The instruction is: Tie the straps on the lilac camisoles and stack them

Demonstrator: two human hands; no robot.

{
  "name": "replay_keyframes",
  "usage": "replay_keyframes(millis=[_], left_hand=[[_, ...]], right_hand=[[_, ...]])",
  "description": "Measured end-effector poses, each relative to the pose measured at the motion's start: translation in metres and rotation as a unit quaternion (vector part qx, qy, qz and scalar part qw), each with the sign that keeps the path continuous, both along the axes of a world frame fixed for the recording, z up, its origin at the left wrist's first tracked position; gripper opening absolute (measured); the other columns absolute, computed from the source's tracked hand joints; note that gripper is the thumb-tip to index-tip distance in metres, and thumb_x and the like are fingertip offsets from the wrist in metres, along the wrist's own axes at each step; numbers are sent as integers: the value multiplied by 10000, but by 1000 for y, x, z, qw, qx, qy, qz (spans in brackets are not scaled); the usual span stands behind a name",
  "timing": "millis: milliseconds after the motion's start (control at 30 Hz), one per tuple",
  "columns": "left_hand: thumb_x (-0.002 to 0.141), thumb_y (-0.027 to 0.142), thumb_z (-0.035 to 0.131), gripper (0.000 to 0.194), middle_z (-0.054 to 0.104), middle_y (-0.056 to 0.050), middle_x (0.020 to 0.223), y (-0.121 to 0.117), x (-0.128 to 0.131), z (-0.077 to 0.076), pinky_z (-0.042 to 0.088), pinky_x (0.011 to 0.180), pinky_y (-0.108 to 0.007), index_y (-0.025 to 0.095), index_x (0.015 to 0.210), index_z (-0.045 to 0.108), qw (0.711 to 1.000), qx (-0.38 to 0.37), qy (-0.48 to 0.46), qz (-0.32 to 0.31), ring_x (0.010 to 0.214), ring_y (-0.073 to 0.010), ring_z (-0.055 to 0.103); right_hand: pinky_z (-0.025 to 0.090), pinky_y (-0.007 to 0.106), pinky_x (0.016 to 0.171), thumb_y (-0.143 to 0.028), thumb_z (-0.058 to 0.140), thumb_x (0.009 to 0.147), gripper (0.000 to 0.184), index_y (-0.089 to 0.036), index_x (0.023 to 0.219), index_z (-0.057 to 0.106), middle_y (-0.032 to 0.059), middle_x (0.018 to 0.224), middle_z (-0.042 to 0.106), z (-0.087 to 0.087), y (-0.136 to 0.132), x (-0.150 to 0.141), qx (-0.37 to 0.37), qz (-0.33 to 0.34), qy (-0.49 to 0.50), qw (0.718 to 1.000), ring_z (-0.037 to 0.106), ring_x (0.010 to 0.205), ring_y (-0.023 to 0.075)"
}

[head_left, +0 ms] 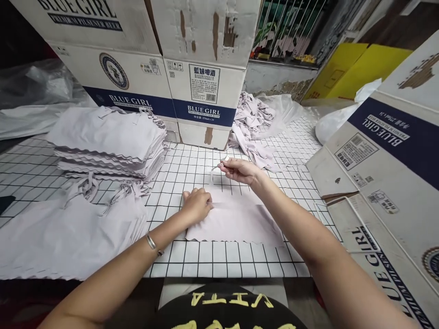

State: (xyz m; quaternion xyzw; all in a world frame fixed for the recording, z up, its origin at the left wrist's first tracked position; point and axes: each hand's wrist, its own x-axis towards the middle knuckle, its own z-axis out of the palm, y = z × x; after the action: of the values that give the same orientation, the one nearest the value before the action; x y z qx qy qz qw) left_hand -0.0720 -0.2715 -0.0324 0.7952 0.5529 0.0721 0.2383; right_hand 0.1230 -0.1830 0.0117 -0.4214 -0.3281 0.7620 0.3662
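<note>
Left hand [198, 205] curled on cloth [236, 225]; strap [214, 168] pinched by right hand [240, 171].
Left grip cannot be told; cloth is laid on the table [209, 262], to that hand's near right, long axis left-right, right hand held farther off.

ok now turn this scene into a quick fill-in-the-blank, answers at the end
In view, the flat pale pink cloth under the bare left hand lies ____ of the tall stack of pale lilac cloth.
A silver metal bangle circles the ____ wrist.
The white tablecloth has ____ grid lines.

Missing words: right; left; black
</note>
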Motion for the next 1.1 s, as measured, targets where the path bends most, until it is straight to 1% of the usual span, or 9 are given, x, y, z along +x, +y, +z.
replay_keyframes(millis=[67,133,200,267,367,467,667,933,1100], left_hand=[[828,280,583,87,633,-78,1038,-1,-2,0,307,887,-474,205,838,626,1000,-6,-10,6,1048,-287,514],[823,282,591,87,657,-66,1033,-2,-4,-2,290,917,-487,208,843,633,999,-25,-29,15,1054,-288,517],[824,308,606,108,690,-60,1029,-2,-3,-4,253,952,-511,215,848,657,997,-49,-57,32,1082,-297,512],[824,347,620,142,705,-54,1034,-3,-2,-7,224,970,-522,224,841,689,993,-59,-85,53,1104,-304,506],[824,386,623,177,706,-34,1023,-4,0,-11,214,976,-508,238,819,720,989,-55,-117,70,1097,-294,520],[812,393,639,174,713,-23,1028,-6,1,-14,208,978,-493,251,852,731,987,-50,-129,76,1099,-282,534],[814,399,636,177,724,-11,1019,-6,3,-15,205,982,-471,248,828,727,985,-48,-139,90,1092,-268,551],[805,368,640,150,730,-6,1007,-8,2,-16,213,976,-465,242,804,720,984,-47,-145,93,1084,-266,556],[806,361,642,149,732,-10,996,-5,5,-17,223,973,-465,231,797,716,983,-53,-142,100,1069,-262,563]], right_hand=[[533,173,665,-87,673,805,82,-154,820,629,39,868,695,-7,-11,6,-1,6,7,1000,667,802,93],[535,188,700,-98,736,733,133,-156,815,649,27,841,689,-15,-23,9,19,5,-8,1000,663,817,104],[518,204,659,-144,793,664,186,-159,800,666,6,772,667,-23,-35,8,71,-7,-54,996,642,753,108],[498,234,634,-206,829,613,224,-160,762,668,-5,727,646,-34,-47,5,144,-18,-111,983,607,688,110],[495,295,705,-267,830,590,249,-166,732,652,-5,740,641,-51,-64,-2,222,-20,-164,961,590,691,122],[491,320,755,-299,797,622,245,-182,750,624,-11,748,628,-65,-74,-7,250,-8,-187,950,595,726,135],[483,322,756,-316,748,665,219,-192,751,590,-11,763,617,-79,-80,-7,270,18,-217,938,594,744,147],[497,335,771,-336,753,656,246,-202,759,575,-15,748,624,-82,-82,-8,254,16,-201,946,607,753,156],[504,338,753,-349,796,608,298,-207,732,565,-4,743,633,-88,-84,-20,227,-18,-173,958,609,726,162]])
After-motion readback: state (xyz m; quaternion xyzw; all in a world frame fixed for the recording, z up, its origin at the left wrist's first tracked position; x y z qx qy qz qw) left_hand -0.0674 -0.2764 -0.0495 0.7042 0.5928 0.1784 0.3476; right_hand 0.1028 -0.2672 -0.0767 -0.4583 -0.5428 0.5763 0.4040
